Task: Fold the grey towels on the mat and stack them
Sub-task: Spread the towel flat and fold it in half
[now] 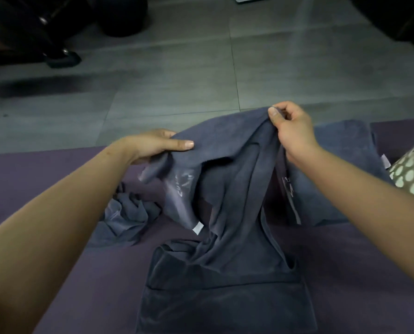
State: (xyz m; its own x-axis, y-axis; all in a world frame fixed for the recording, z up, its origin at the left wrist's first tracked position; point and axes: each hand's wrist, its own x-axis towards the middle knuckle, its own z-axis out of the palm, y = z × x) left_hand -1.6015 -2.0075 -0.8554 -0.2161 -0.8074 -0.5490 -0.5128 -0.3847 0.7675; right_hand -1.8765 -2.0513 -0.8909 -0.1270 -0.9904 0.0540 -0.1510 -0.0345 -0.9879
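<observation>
I hold a grey towel (227, 150) up above the purple mat (44, 179). My left hand (157, 144) grips its left top edge, thumb on the near side. My right hand (290, 127) pinches the right top corner, higher up. The towel sags in folds between the hands and its lower end drapes onto a folded grey towel (225, 300) lying on the mat in front of me. A crumpled grey towel (126, 215) lies on the mat under my left forearm. Another grey towel (341, 169) lies flat at the right, partly behind my right arm.
A spotted cushion or cloth (413, 172) sits at the right edge. Beyond the mat is a grey tiled floor (177, 88). Dark furniture legs (61, 56) and dark objects stand at the far left and far right.
</observation>
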